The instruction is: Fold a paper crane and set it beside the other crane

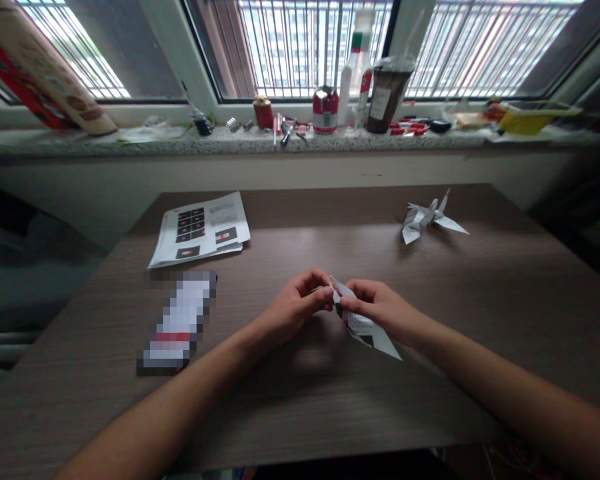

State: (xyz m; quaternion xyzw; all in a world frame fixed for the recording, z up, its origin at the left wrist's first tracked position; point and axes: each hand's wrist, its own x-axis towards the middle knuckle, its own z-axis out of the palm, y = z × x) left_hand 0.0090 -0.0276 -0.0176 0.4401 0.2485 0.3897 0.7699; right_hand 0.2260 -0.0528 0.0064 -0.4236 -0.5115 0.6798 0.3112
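A folded sheet of printed paper (pixel 367 329), narrow and pointed, is held just over the middle of the table. My right hand (pixel 373 300) pinches it from the right, thumb on top, while one long point sticks out toward me. At the upper left end of the paper, my left hand (pixel 310 297) has its thumb and fingertips closed on the edge. Its grip partly hides that end. Farther back on the right stands a finished-looking folded paper crane (pixel 430 219) with spread wings.
Printed sheets (pixel 205 230) lie at the table's back left, with a phone (pixel 180 323), its screen blurred, in front of them. On the stone windowsill (pixel 215 143) stand a red can (pixel 325 110), a dark drink cup (pixel 387 97), clear bottles, red-handled tools (pixel 409 128) and a yellow container (pixel 525 120).
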